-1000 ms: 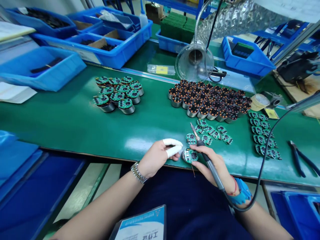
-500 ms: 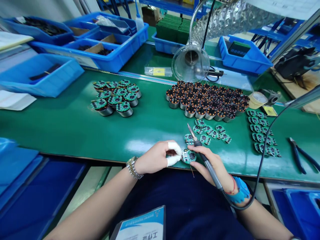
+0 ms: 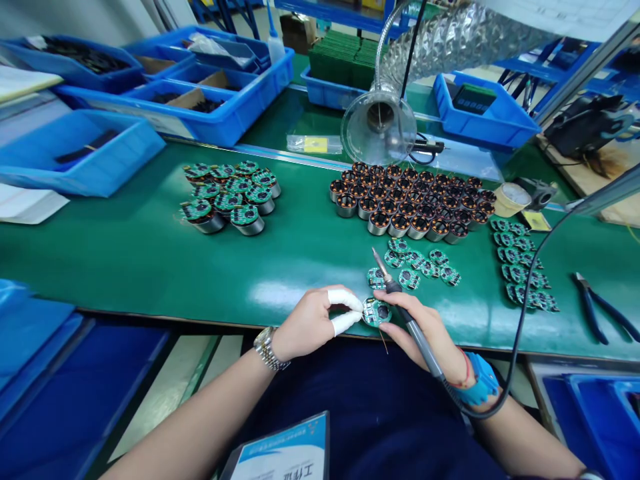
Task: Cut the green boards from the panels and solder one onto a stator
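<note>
We have our left hand (image 3: 313,320) at the near edge of the green mat (image 3: 150,247), its white-capped fingertips (image 3: 345,313) pinched narrowly against the side of a small round motor with a green board on top (image 3: 377,311). Our right hand (image 3: 425,330) is closed around the soldering iron (image 3: 400,300) like a pen and also touches the motor from the other side; the iron's tip points away from us, above the loose round boards (image 3: 420,263) lying just beyond. The motor sits right at the mat's edge, between our two hands, with a thin wire hanging below it. The risks we see come from that crowding: the hot tip is near the loose boards and could scorch one if our wrist dips, and our capped fingers are close enough to the iron to get burned. The motor could slip off the edge into our lap, since only fingertips steady it. The iron's cable (image 3: 530,287) loops past the row of boards on the right (image 3: 525,267) and might drag them.
</note>
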Demonstrator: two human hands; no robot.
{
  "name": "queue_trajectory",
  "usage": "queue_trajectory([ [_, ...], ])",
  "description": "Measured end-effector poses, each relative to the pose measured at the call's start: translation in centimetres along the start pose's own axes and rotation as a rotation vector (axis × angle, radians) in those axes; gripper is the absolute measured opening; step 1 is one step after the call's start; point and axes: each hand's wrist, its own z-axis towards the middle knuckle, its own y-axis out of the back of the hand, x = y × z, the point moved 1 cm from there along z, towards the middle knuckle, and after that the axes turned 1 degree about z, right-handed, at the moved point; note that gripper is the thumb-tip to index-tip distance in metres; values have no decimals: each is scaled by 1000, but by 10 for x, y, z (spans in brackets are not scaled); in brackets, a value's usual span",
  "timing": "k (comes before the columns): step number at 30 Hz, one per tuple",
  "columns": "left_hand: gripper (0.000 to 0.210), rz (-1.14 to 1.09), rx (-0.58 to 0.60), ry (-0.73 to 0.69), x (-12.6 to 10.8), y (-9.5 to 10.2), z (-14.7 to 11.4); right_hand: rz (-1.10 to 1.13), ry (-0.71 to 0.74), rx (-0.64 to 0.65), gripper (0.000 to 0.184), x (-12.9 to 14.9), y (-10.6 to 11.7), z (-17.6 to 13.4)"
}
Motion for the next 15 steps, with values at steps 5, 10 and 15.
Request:
queue_trajectory([
  [5,7,62,-18,-28,-2,-1,0,-16,90,-80,41,7,8,-2],
  [10,7,85,-36,-52,-1,-1,-1,-65,211,-202,44,29,29,-5],
  [15,8,102,-60,-52,0,-4,-1,3,214,-134,31,45,40,-5],
])
